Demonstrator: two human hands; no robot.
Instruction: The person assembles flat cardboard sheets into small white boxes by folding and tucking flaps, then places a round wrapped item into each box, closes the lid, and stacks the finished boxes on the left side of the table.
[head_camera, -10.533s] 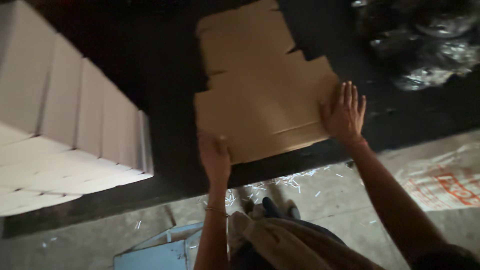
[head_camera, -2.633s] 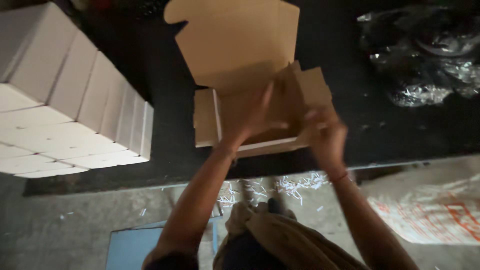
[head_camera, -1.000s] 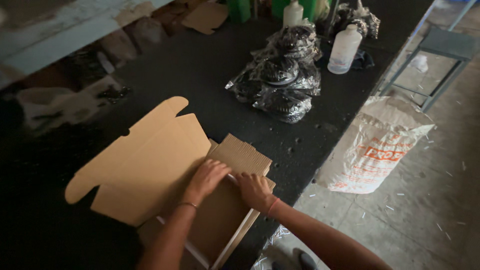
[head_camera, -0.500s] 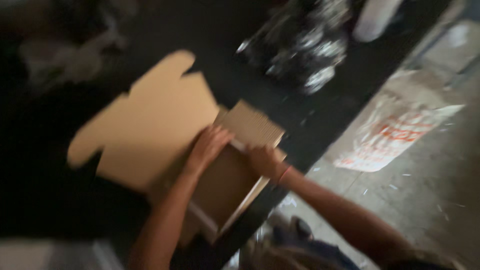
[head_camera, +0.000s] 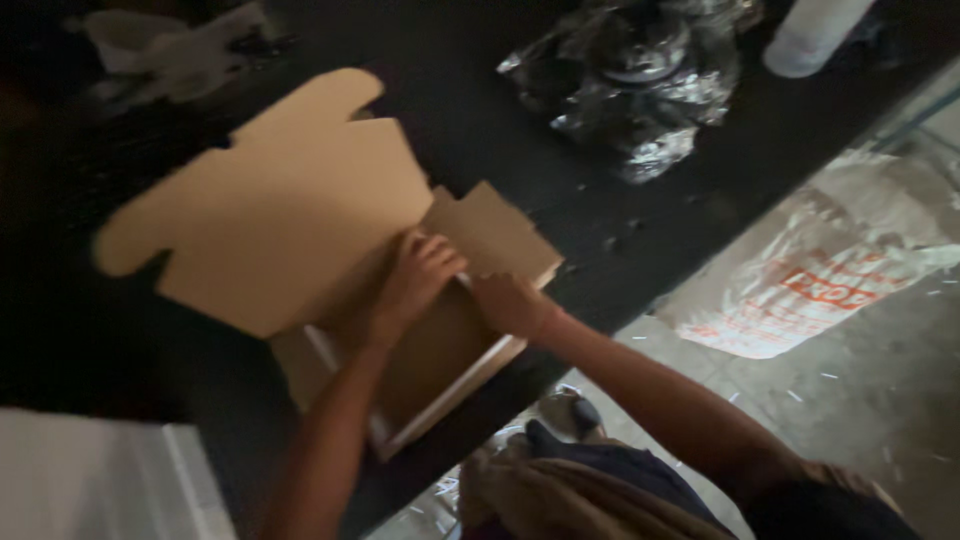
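Cardboard, plain brown and die-cut, makes up the half-folded box (head_camera: 330, 270) that lies on the black table (head_camera: 600, 230), close to its near edge. The left hand (head_camera: 420, 278) presses down with curled fingers at the crease where the wide lid flap meets the tray part, most likely to pin that fold flat. The right hand (head_camera: 508, 303) rests just beside it on the side flap (head_camera: 495, 235), apparently pushing that panel into place; neither hand grasps anything, both only bear down on the board (the picture is blurred, so single fingers are hard to tell). A pale inner edge shows along the tray's near wall. Crinkled shiny plastic bags (head_camera: 640, 75) sit well apart up the table, with a white bottle (head_camera: 815, 35) beyond, and a printed sack (head_camera: 820, 290) lies on the floor
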